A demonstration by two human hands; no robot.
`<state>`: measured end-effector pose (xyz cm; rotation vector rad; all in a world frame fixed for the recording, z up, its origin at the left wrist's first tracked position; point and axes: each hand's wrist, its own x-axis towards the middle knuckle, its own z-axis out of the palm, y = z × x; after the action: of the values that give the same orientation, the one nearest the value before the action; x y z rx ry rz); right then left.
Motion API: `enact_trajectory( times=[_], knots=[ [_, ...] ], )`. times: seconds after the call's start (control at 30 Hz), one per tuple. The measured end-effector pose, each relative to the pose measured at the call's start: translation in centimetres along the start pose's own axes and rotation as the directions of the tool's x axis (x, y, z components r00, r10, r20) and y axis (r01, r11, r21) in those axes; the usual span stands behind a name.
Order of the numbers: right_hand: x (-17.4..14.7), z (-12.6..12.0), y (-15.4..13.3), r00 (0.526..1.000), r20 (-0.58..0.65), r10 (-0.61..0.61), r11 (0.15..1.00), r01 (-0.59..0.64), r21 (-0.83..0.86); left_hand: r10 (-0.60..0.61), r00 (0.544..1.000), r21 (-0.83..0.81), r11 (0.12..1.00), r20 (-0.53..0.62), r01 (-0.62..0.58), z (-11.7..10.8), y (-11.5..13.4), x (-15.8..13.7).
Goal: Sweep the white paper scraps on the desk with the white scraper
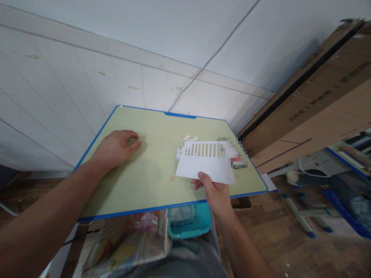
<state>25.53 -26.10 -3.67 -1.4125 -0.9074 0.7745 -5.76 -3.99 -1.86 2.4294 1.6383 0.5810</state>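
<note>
Head view: right grip (pixel 216 194) clamps slotted card (pixel 203 166), partly hiding paper scraps (pixel 190 137); left grip (pixel 117 147) apart; pixelated object (pixel 238 156), identity unclear, alongside.

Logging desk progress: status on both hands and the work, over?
Right hand holds slotted white paper sheet. Left hand on or just above pale green rectangular desktop, nothing visible in it. Small white paper scraps by the sheet's far left corner.

The left forearm (pixel 62 202) crosses the worktop's (pixel 153 162) left edge; the left hand (pixel 117 148) is loosely curled, thumb and forefinger apart. The right hand (pixel 216 191) reaches over the near edge, thumb on top, fingers folded beneath.
</note>
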Motion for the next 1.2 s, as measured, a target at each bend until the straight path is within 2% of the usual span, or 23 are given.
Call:
enact_trajectory(
  times=[0.57, 0.9, 1.13, 1.2],
  knots=[
    [-1.5, 0.7, -0.1, 0.997, 0.072, 0.029, 1.0, -0.029, -0.005, -0.005, 1.0, -0.008, 1.0, 0.005, 0.005, -0.2, 0.4, -0.1],
    [-3.8, 0.7, -2.8, 0.989, 0.102, 0.109, 0.993, -0.103, -0.061, -0.019, 1.0, -0.004, 1.0, -0.003, 0.019, 0.0, 0.1, -0.1],
    [-4.6, 0.2, -3.2, 0.99, 0.074, 0.119, 0.988, -0.111, -0.103, -0.023, 1.0, -0.006, 1.0, 0.002, 0.023, -0.3, 0.6, -0.2],
    [-4.7, 0.2, -3.1, 0.988, 0.098, 0.119, 0.99, -0.11, -0.09, -0.016, 1.0, -0.004, 1.0, 0.006, 0.016, -0.4, 0.6, -0.2]
  ],
)
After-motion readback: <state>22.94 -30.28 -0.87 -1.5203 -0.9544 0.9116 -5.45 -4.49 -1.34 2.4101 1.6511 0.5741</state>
